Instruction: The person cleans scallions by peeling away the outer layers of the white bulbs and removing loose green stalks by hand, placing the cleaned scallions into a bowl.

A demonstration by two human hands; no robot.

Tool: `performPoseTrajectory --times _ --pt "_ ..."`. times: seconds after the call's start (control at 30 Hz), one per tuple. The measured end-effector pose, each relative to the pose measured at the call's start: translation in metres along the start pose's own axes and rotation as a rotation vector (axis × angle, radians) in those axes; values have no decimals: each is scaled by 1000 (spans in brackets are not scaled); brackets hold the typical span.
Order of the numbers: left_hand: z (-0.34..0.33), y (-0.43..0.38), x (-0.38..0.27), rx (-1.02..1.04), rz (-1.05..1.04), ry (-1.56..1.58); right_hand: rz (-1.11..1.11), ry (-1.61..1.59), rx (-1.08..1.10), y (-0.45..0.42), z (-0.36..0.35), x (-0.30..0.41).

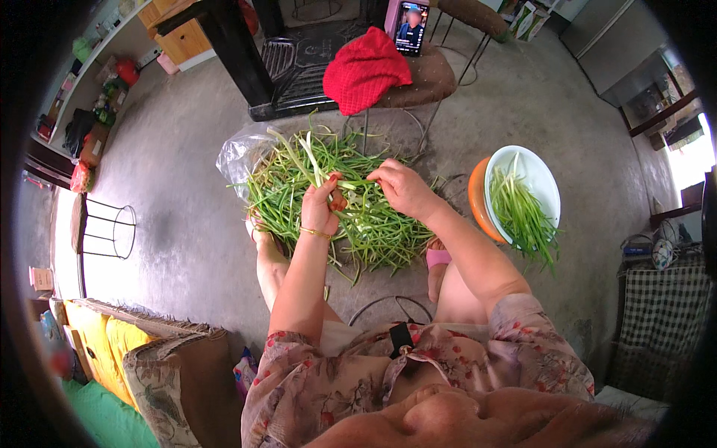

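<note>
My left hand is closed around a few green onion stalks, whose white ends point up and away from me. The fingertips of my right hand pinch a green leaf just to the right of it. Beneath both hands a large loose heap of green onions lies on the concrete floor between my feet. A clear plastic bag touches the heap's left back edge. To the right, a white basin holds a bunch of green onions, their leaves hanging over its near rim.
An orange basin sits against the white one. Beyond the heap, a padded stool bears a red cloth and a propped phone. A black metal stove stands behind. At the lower left is a sofa.
</note>
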State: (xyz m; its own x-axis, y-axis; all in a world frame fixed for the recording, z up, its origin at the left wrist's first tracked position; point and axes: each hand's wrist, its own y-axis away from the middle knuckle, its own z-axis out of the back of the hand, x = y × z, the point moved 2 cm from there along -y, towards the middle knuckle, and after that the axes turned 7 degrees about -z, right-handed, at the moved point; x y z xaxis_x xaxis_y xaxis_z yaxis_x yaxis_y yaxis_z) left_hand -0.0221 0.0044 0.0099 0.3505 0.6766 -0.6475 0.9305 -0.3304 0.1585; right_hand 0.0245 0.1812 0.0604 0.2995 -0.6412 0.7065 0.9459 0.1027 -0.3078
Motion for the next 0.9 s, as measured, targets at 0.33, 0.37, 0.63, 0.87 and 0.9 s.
performPoseTrajectory --times 0.33,0.37,0.63,0.87,0.9 --pt "3 -1 0 -45 -26 -45 16 69 35 1 0 3" --pt "2 0 0 -56 -30 -57 18 85 44 1 0 4" --pt "9 -5 -4 -119 -81 -14 -23 31 -19 -1 5 -5" --pt "-4 1 3 -12 43 -139 43 -32 -125 -2 -9 -12" --pt "-3 3 3 -2 52 -160 -100 -109 15 -1 -12 -11"
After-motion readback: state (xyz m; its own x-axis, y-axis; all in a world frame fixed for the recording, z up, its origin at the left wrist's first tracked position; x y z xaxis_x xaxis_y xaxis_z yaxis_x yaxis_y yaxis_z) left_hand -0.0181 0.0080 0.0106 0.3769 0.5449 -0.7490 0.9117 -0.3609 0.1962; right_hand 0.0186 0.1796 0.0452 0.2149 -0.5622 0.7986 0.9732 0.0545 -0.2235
